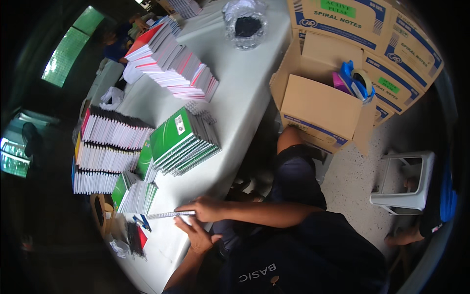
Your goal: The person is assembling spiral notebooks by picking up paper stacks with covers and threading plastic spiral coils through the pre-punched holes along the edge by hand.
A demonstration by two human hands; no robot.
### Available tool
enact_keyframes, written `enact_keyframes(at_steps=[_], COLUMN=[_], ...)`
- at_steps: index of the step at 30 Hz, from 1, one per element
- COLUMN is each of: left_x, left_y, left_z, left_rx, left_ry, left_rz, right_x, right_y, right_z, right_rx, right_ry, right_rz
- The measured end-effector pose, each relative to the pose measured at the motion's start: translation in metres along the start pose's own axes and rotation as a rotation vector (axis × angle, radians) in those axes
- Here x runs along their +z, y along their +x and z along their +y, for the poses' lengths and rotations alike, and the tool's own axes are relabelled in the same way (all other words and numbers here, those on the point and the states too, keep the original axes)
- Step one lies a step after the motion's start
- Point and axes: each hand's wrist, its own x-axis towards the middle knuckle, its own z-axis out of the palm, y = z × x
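Observation:
A spiral notebook (pixel 169 214), seen nearly edge-on with its wire coil upward, is held over the near part of the table. The fingers of my right hand (pixel 208 209) are closed round its right end. My left hand (pixel 198 238) is just below, thumb spread away and fingers stretched toward the notebook's lower side; it seems to touch it there. Just left of the notebook lies a small blue-handled tool (pixel 142 222). Beyond it stand green-covered notebooks (pixel 134 196) and a taller stack of green spiral notebooks (pixel 183 142).
Black-coiled notebooks (pixel 107 154) are piled on the white table (pixel 235 108)'s left side; red-covered stacks (pixel 171 63) stand farther off. An open carton (pixel 320 105) with a blue tape dispenser (pixel 355 81) is at right, before stacked cartons (pixel 342 19). A plastic stool (pixel 404 181) stands right; another person (pixel 117 46) is far left.

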Motion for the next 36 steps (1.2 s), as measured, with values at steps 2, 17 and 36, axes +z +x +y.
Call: enact_keyframes(at_steps=[2,17,36], left_x=[-0.024,-0.061,-0.074], left_y=[0.034,0.13,0.166], left_z=[-0.005,-0.001,-0.021], left_rx=[0.154,0.015,0.093], left_ry=[0.197,-0.084,-0.331], left_rz=[0.145,-0.127,-0.296], right_x=[-0.004,-0.028,-0.033], right_y=[-0.004,0.02,0.019], right_z=[0.005,0.03,0.021], right_rx=[-0.024,0.041,0.123], right_ry=[-0.051,0.082,-0.024], right_rz=[-0.024,0.003,-0.005])
